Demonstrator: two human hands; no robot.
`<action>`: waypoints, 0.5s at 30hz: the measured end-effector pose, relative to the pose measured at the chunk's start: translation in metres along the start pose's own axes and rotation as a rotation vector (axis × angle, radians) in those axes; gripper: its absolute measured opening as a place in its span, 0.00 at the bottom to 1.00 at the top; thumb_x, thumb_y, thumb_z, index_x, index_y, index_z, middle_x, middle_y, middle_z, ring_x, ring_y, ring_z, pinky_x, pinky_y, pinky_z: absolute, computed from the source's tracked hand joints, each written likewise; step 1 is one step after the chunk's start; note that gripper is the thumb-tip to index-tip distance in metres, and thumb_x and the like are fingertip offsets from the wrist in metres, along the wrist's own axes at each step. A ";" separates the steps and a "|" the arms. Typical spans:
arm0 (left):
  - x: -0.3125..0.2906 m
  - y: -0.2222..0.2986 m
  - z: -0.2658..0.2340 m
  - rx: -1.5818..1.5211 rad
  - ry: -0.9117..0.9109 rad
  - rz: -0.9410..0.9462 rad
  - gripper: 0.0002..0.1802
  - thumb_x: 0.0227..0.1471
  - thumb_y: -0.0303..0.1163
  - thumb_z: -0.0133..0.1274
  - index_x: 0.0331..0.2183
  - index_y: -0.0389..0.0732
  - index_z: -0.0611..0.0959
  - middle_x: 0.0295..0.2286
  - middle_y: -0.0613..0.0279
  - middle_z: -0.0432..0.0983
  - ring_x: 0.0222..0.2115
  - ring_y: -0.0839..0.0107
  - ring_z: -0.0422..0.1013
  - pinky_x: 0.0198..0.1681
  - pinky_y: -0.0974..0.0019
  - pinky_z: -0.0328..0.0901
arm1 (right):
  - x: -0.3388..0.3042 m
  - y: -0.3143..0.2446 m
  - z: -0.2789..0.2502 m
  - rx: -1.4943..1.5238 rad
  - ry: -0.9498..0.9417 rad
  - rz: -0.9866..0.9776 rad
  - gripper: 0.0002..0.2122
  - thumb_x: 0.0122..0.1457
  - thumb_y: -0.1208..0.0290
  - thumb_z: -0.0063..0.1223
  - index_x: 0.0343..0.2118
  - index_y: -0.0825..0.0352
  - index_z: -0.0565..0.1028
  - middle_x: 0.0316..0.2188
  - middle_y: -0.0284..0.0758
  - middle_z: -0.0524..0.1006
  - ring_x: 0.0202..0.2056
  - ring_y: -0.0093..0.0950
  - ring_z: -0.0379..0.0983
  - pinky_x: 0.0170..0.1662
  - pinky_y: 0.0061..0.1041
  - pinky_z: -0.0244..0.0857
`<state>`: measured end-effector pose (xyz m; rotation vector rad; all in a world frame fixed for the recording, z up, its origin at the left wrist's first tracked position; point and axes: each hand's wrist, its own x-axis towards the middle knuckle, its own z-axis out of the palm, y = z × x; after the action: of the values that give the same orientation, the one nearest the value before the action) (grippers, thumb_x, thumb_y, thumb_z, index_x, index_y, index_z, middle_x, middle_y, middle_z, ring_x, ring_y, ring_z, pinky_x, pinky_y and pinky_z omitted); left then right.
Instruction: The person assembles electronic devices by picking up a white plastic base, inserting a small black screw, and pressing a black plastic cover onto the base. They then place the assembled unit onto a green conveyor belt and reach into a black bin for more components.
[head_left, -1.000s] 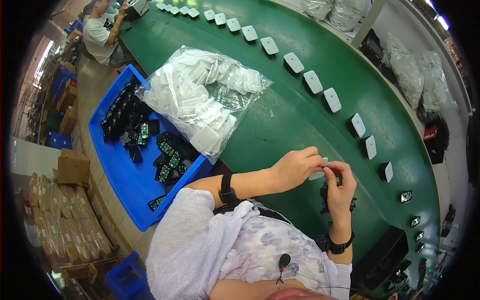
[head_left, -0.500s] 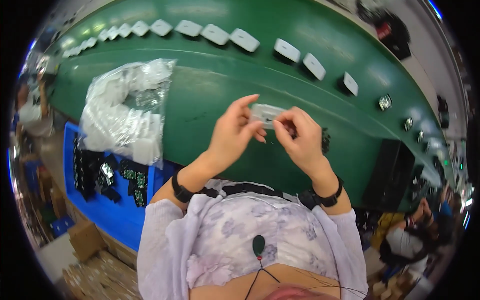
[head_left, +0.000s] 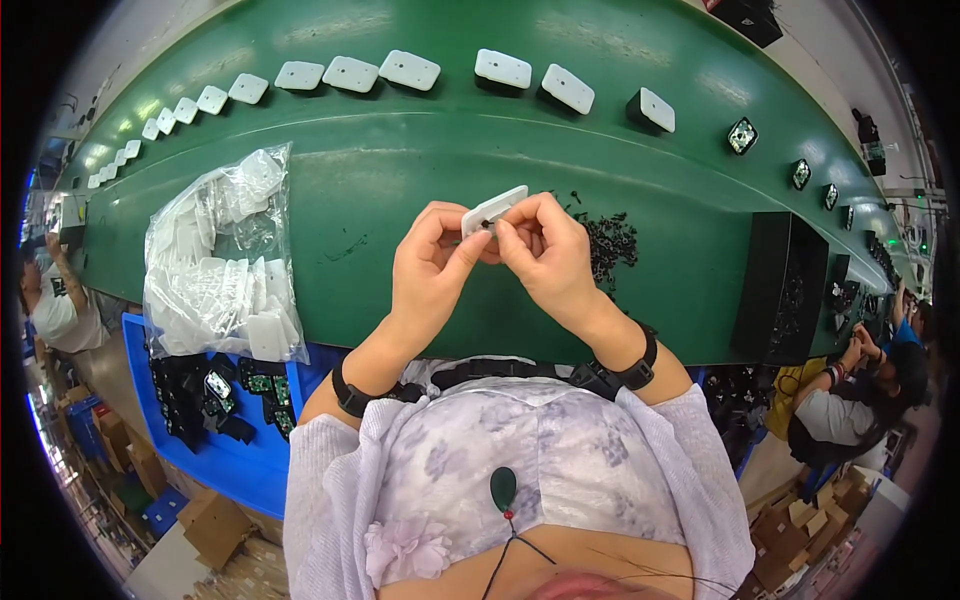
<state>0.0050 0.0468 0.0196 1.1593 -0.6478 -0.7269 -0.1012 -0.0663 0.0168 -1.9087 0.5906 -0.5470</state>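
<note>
A flat white plastic cover (head_left: 508,203) is held tilted above the green table in front of my chest. My left hand (head_left: 430,268) grips its left end between thumb and fingers. My right hand (head_left: 552,258) is closed at the cover's lower edge, its thumb and fingertips pinched by a small black part (head_left: 487,224) that sits against the cover. The right fingers partly hide the cover. Just right of my right hand, a loose pile of small black parts (head_left: 612,246) lies on the table.
A clear bag of white covers (head_left: 225,265) lies left, above a blue bin (head_left: 240,465) with black-and-green circuit pieces. White-topped units (head_left: 410,70) line the far side, with open circuit units (head_left: 742,136) farther right. A black box (head_left: 780,290) stands right. Other people (head_left: 850,400) sit at both sides.
Both hands and the white cover have shifted left in view, and the cover has tilted more upright. The view has turned, so the pile of black parts shows more fully.
</note>
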 end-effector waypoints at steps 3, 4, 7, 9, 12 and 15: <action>0.001 0.000 -0.002 0.241 -0.004 0.106 0.03 0.53 0.20 0.51 0.32 0.31 0.74 0.34 0.59 0.68 0.30 0.71 0.74 0.34 0.70 0.73 | -0.002 0.003 0.009 0.205 0.001 0.050 0.04 0.58 0.79 0.51 0.31 0.71 0.67 0.24 0.30 0.73 0.25 0.12 0.71 0.24 0.10 0.61; 0.002 0.000 -0.002 0.241 -0.009 0.104 0.03 0.53 0.20 0.51 0.32 0.31 0.74 0.34 0.59 0.68 0.30 0.71 0.74 0.34 0.70 0.73 | -0.003 0.005 0.010 0.205 0.006 0.052 0.04 0.58 0.79 0.51 0.31 0.71 0.67 0.24 0.30 0.73 0.25 0.12 0.71 0.24 0.10 0.61; 0.002 -0.001 -0.002 0.394 -0.011 0.193 0.03 0.53 0.21 0.51 0.32 0.32 0.74 0.34 0.58 0.69 0.29 0.72 0.73 0.32 0.71 0.73 | -0.005 0.008 0.011 0.218 0.035 -0.005 0.05 0.57 0.78 0.52 0.32 0.70 0.68 0.23 0.28 0.72 0.22 0.11 0.67 0.22 0.10 0.58; 0.002 -0.004 -0.006 0.154 -0.022 0.039 0.03 0.53 0.21 0.51 0.31 0.32 0.74 0.33 0.59 0.69 0.29 0.72 0.73 0.30 0.71 0.72 | -0.004 -0.001 0.002 -0.017 0.002 -0.073 0.10 0.54 0.76 0.57 0.36 0.69 0.68 0.25 0.28 0.70 0.22 0.13 0.62 0.23 0.13 0.56; 0.002 -0.002 -0.004 0.009 -0.029 -0.078 0.03 0.54 0.21 0.51 0.31 0.32 0.74 0.32 0.59 0.69 0.28 0.72 0.73 0.29 0.71 0.72 | -0.003 -0.007 -0.008 -0.066 0.183 -0.192 0.12 0.50 0.74 0.61 0.35 0.68 0.69 0.27 0.28 0.67 0.24 0.16 0.58 0.26 0.17 0.55; 0.003 0.000 -0.003 -0.005 -0.097 -0.142 0.03 0.54 0.21 0.51 0.32 0.31 0.74 0.32 0.59 0.68 0.28 0.72 0.73 0.28 0.72 0.71 | 0.004 -0.012 -0.027 0.019 0.006 -0.027 0.11 0.49 0.71 0.62 0.29 0.67 0.70 0.27 0.27 0.64 0.26 0.17 0.58 0.28 0.17 0.55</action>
<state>0.0090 0.0460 0.0189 1.1798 -0.6488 -0.9089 -0.1129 -0.0832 0.0380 -1.9001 0.5628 -0.5742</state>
